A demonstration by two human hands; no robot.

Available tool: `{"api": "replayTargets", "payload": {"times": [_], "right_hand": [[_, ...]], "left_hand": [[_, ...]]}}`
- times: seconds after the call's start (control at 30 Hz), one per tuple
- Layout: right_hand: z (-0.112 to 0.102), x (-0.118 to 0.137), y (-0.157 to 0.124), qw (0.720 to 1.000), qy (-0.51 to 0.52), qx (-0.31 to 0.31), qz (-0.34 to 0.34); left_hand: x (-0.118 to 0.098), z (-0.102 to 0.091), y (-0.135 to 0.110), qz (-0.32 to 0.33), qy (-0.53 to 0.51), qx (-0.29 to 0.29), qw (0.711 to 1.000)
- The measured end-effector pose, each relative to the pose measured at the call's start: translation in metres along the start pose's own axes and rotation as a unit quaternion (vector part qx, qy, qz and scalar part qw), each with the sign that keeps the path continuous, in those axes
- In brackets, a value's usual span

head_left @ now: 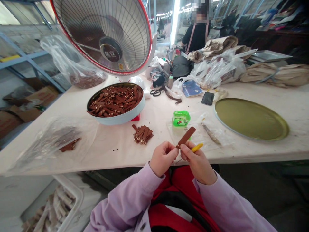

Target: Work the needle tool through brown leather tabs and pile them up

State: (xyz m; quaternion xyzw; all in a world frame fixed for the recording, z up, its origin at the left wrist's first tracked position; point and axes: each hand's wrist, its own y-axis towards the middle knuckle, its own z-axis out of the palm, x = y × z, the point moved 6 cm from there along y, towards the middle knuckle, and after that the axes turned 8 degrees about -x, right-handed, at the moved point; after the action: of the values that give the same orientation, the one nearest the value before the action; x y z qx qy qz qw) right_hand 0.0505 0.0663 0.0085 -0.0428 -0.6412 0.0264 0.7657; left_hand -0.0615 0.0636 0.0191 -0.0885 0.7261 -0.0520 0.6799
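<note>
A brown leather-look strap stands up at a slant between my two hands near the table's front edge. My left hand pinches its lower end. Beside it, my right hand is closed with thumb and finger at the same end, and it also grips a tool with a yellow handle. A thin shaft seems to run down below the fingers; the tool's tip is hard to make out. Just left lies a small pile of brown straps with gold-coloured rings. Behind my hands is a green plastic dish with small parts.
A round tin heaped with brown straps stands under a large fan. Its gold-toned lid lies to the right. Plastic bags, scissors and wrapped bundles are about. A person is in the background.
</note>
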Motion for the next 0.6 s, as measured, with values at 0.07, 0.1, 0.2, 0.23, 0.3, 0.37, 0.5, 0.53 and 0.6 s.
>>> {"api": "replayTargets", "payload": {"times": [0.07,0.1,0.2,0.23,0.3,0.37,0.5,0.53,0.6], "right_hand": [[0.0001,-0.0007,0.0003,1.0,-0.017,-0.006,0.001],[0.0003,-0.0011,0.0004,1.0,-0.028,-0.011,0.0],[0.0004,-0.0025,0.001,0.998,-0.066,-0.022,-0.005],[0.0003,-0.003,0.0014,0.997,-0.074,-0.021,-0.006],[0.0,-0.0042,0.0026,0.997,-0.072,-0.009,-0.001],[-0.0009,-0.0051,0.0041,0.999,-0.047,0.009,0.014],[-0.0039,-0.0052,0.0058,0.999,-0.025,0.022,0.035],[-0.0043,-0.005,0.0057,0.999,-0.036,0.021,0.033],[-0.0044,-0.0046,0.0047,0.998,-0.065,0.014,0.024]], "left_hand": [[0.0003,-0.0011,0.0005,0.021,0.021,-0.014,0.999],[0.0013,-0.0016,0.0007,0.031,0.034,-0.022,0.999],[0.0055,-0.0024,0.0011,0.056,0.075,-0.039,0.995],[0.0066,-0.0026,0.0012,0.062,0.089,-0.042,0.993],[0.007,-0.0033,0.0012,0.075,0.112,-0.043,0.99],[0.0057,-0.0033,0.0011,0.082,0.121,-0.034,0.989],[0.0043,-0.0019,0.0003,0.071,0.094,-0.001,0.993],[0.0046,-0.0019,0.0,0.067,0.089,-0.001,0.994],[0.0061,-0.0023,-0.0007,0.066,0.088,-0.009,0.994]]}}
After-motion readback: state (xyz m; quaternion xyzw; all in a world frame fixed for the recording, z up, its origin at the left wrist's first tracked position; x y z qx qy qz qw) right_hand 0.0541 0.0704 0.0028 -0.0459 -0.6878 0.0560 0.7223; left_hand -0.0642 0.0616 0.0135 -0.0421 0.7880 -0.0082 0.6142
